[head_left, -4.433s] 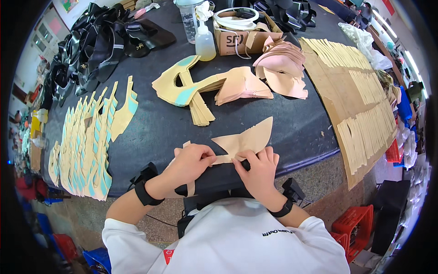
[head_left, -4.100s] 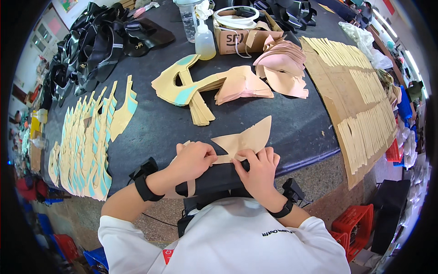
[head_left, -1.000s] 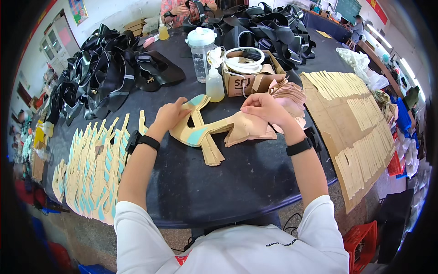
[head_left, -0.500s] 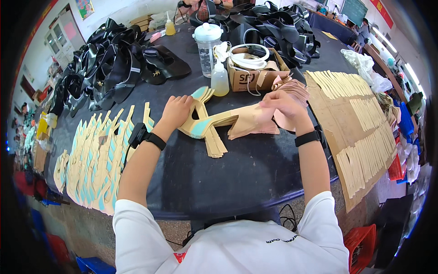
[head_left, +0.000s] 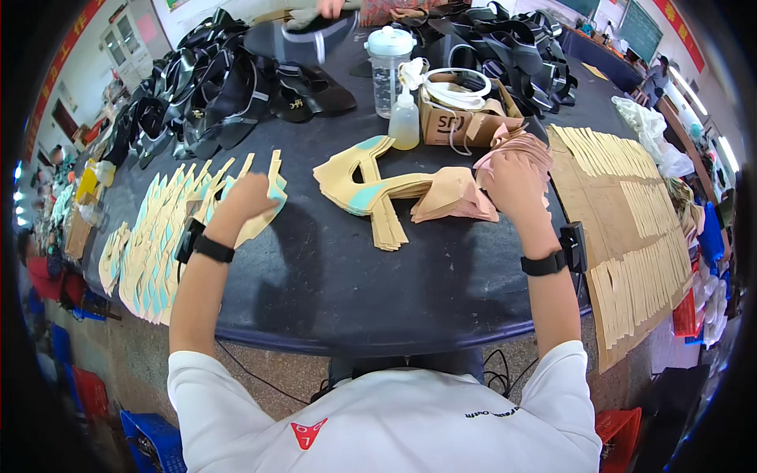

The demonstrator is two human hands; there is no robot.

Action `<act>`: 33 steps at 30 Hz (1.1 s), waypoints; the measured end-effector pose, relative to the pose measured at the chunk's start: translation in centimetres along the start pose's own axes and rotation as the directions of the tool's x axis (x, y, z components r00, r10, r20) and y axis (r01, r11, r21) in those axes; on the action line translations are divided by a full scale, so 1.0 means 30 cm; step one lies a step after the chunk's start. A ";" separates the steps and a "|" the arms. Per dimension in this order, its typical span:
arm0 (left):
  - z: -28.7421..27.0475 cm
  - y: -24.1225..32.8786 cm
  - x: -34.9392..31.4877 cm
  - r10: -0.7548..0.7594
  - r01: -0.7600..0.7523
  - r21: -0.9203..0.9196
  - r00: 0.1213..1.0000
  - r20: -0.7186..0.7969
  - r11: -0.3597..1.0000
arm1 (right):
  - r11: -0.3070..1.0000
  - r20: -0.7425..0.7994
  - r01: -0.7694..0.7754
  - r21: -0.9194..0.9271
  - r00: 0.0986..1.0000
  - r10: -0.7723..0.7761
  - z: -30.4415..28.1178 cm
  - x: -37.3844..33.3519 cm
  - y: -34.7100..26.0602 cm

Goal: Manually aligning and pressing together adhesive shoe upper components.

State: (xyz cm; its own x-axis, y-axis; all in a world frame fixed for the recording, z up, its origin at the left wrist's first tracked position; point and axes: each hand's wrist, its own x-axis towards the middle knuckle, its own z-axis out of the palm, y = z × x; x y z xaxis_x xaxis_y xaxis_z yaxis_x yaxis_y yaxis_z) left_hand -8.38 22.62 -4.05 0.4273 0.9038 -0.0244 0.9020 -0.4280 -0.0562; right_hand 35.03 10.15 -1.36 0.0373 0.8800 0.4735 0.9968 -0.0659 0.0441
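On the dark table, a stack of cream-and-teal cut pieces (head_left: 335, 180), shaped like shoe-upper parts, lies in front of me between my hands. A pink-beige piece (head_left: 449, 193) lies over the stack's right end. My left hand (head_left: 247, 201) is closed at the right end of a row of overlapping cream-and-teal pieces (head_left: 162, 236), its fingertips on the last piece (head_left: 274, 189). My right hand (head_left: 512, 185) has its fingers bent together on a fanned pile of pink-beige pieces (head_left: 527, 150); its fingertips are partly hidden.
Behind the stack stand a squeeze bottle (head_left: 404, 122), a lidded clear jug (head_left: 386, 75) and a cardboard box (head_left: 465, 122). Black shoe uppers (head_left: 197, 94) are heaped at the far left. Cream strips lie on a cardboard sheet (head_left: 583, 229) at right. Another person's hand (head_left: 330, 8) shows across the table.
My left hand has left the middle stack and moved left to the row of pieces. My right hand has shifted from the stack's end onto the pink-beige pile. My view has shifted slightly.
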 end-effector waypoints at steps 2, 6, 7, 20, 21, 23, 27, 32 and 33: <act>0.024 0.050 -0.079 -0.028 0.025 0.040 0.995 0.091 0.999 | 0.997 -0.010 0.058 0.046 0.998 -0.057 -0.046 -0.006 -0.063; 0.098 0.037 -0.151 0.156 -0.157 0.251 0.987 0.026 0.955 | 0.941 -0.029 0.245 0.235 0.969 -0.246 -0.087 -0.022 -0.260; 0.061 0.094 -0.152 0.068 -0.053 0.187 0.995 -0.079 0.981 | 0.926 0.013 0.261 0.273 0.962 -0.274 -0.092 -0.025 -0.289; -0.280 0.533 -0.410 -0.237 -0.076 -0.897 0.971 0.032 -0.435 | -0.753 0.500 -0.565 0.337 0.785 -0.365 -0.143 -0.226 -0.497; -0.255 0.552 -0.450 -0.271 -0.110 -0.907 0.963 0.004 -0.406 | -0.777 0.588 -0.537 0.329 0.760 -0.276 -0.179 -0.234 -0.484; -0.180 0.593 -0.511 -0.400 -0.195 -0.945 0.913 -0.077 -0.264 | -0.683 0.537 -0.523 0.511 0.814 -0.221 -0.194 -0.299 -0.442; -0.086 0.693 -0.616 -0.477 -0.002 -0.992 0.877 -0.062 0.124 | -0.213 0.621 -0.642 0.737 0.767 -0.164 -0.194 -0.456 -0.320; 0.060 0.694 -0.693 -0.410 0.255 -0.568 0.898 -0.162 0.783 | 0.647 0.471 -0.245 0.722 0.859 -0.200 -0.393 -0.588 -0.129; 0.060 0.690 -0.694 -0.421 0.256 -0.549 0.885 -0.197 0.796 | 0.761 0.308 -0.028 0.648 0.924 -0.228 -0.458 -0.585 -0.078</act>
State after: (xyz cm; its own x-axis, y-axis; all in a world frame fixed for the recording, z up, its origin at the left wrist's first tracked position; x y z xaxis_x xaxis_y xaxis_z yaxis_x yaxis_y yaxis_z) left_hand 1.30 -5.04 -6.51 0.0106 0.9800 0.1988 0.8610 -0.1100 0.4966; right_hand 31.09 -11.62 2.32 -0.1716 0.9726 0.1567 0.8030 0.2302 -0.5497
